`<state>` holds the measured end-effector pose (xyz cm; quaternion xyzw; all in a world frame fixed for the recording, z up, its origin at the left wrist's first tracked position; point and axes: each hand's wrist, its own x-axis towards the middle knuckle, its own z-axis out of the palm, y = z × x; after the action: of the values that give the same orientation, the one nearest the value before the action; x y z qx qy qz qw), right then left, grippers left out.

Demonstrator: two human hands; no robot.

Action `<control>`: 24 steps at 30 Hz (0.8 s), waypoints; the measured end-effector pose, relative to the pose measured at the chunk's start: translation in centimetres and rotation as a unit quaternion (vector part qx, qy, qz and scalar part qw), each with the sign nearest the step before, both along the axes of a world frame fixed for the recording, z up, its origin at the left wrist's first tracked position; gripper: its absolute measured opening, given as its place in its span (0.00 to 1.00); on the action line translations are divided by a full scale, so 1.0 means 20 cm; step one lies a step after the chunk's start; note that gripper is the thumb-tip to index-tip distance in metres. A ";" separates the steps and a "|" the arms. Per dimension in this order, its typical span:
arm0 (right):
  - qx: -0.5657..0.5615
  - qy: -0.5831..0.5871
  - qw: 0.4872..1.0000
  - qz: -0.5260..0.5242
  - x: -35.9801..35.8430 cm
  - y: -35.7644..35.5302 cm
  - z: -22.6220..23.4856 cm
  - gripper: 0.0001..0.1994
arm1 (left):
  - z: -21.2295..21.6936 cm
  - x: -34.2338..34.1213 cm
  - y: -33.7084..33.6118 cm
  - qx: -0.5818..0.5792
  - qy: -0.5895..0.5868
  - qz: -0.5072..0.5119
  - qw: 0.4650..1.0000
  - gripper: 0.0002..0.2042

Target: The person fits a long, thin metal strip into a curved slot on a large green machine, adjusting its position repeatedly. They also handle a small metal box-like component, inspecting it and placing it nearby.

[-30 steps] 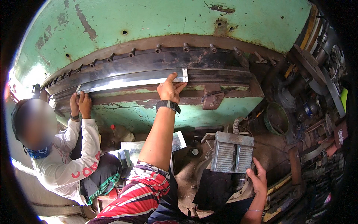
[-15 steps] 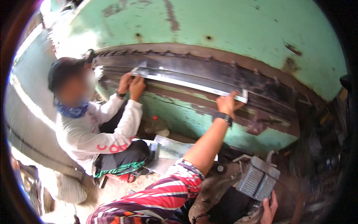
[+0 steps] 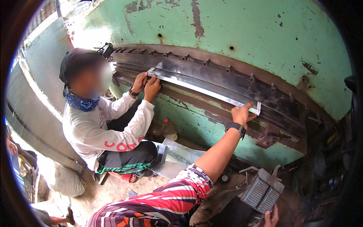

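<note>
"What does the head view show of the hands?"
"The left hand (image 3: pixel 241 113) pinches the right end of the folded metal strip (image 3: pixel 204 91). The right hand (image 3: pixel 271 218) is by the near edge of the grey foot pedal (image 3: pixel 261 192); I can't tell whether it grips."
"And the strip?"
"Lengthwise along the green press brake (image 3: pixel 227 26), a co-worker's hands (image 3: pixel 152 88) at its left end."
</note>
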<state>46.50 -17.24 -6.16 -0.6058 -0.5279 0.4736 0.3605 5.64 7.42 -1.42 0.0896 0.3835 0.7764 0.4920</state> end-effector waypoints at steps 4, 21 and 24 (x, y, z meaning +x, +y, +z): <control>-0.005 -0.022 1.000 0.000 0.01 0.00 -0.01 0.33 | -0.01 0.00 0.00 0.005 0.003 -0.004 1.000 0.19; -0.016 -0.035 0.999 -0.001 -0.03 0.01 0.03 0.33 | -0.02 -0.01 0.01 0.009 -0.005 -0.007 1.000 0.18; -0.025 -0.026 0.999 0.000 -0.03 0.00 0.03 0.34 | -0.02 -0.02 0.00 0.007 -0.002 -0.005 1.000 0.20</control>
<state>45.94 -17.29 -5.48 -0.6269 -0.5254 0.4702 0.3315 5.29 7.45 -1.87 0.0934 0.3766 0.7769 0.4959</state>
